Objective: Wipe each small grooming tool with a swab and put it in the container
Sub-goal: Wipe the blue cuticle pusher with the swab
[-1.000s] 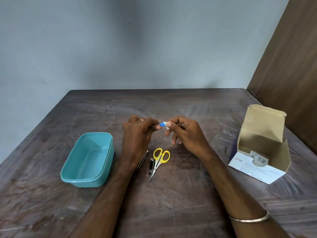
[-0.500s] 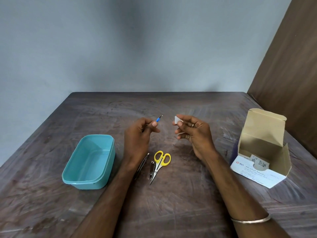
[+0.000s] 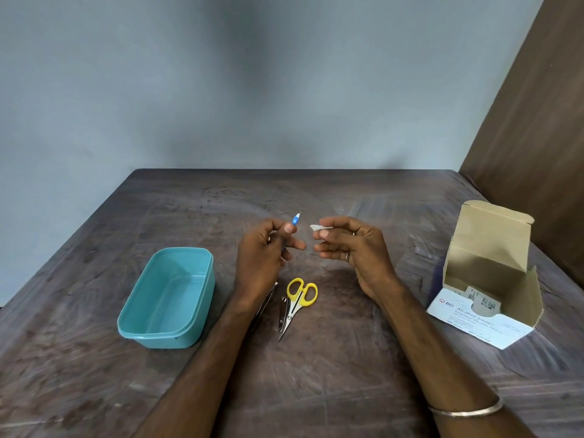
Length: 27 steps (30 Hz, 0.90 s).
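Your left hand point(image 3: 264, 257) pinches the thin blue-tipped tool point(image 3: 295, 220) above the middle of the surface point(image 3: 347, 368), and your right hand point(image 3: 350, 248) pinches the white swab point(image 3: 319, 228) just beside it, not touching. The tool is slender, so a loose pinch could let it slip as you carry it to the teal container point(image 3: 166, 300) near the left edge. It could then land by the yellow scissors point(image 3: 297, 298) instead.

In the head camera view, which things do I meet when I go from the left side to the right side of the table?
Teal container → left hand holding a blue-tipped tool → yellow-handled scissors → right hand pinching a white swab → open alcohol swab box.
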Motion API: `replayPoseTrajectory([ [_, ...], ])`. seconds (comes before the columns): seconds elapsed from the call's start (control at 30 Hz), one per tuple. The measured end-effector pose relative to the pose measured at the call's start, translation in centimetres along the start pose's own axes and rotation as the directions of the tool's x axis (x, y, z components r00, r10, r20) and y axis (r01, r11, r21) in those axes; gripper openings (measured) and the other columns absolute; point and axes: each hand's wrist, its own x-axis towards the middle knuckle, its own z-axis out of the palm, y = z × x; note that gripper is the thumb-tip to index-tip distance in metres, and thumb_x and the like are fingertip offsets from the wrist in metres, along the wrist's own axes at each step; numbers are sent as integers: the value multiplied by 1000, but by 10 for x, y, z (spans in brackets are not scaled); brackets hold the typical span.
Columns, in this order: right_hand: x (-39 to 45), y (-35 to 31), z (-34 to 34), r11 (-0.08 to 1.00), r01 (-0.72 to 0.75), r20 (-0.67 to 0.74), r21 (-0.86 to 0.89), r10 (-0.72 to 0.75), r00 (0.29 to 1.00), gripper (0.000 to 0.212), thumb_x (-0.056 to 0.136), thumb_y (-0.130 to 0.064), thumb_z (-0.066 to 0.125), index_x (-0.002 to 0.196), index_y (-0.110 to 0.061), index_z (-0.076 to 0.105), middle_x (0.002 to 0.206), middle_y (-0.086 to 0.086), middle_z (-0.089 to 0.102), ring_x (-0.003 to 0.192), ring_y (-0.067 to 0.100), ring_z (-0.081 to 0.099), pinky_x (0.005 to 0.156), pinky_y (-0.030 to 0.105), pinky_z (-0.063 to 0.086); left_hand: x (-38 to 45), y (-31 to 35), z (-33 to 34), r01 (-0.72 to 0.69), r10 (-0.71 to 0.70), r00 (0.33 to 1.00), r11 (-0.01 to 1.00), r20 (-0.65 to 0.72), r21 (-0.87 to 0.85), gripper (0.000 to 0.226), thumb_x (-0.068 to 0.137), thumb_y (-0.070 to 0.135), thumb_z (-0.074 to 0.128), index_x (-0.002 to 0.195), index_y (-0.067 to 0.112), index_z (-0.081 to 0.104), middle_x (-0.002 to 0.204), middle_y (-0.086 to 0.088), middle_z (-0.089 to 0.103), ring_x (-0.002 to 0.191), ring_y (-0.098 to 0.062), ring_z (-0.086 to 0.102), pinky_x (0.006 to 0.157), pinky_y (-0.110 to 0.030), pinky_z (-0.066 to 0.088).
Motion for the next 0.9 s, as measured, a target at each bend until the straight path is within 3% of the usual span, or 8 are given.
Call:
replayPoseTrajectory([
  [0.23,-1,-2,0,1000,10,-8,-2,-10,1000,11,87,-1,70,97,-5,73,88,15,76,62,23,69,52,31,55,-1,-1,1,-1,1,1000,1000,15,5,16,98,24,57,95,12,67,76,0,76,59,-11,64,55,-22,51],
  [0.53,-1,0,0,1000,13,6,10,-13,1000,14,83,-4,74,97,-6,72,94,18,76,63,25,68,52,32,55,0,-1,2,16,-16,999,1000,32,-20,12,97,21,60,96,12,68,81,-2,76,60,-15,66,56,-29,54],
  [0.9,0,2,0,998,57,42,-7,-57,998,31,81,9,72,104,-12,74,86,15,72,59,19,68,52,31,58,-2,-1,1,31,-28,999,996,39,-84,13,97,21,59,99,11,67,82,-6,75,60,-17,66,59,-36,55],
])
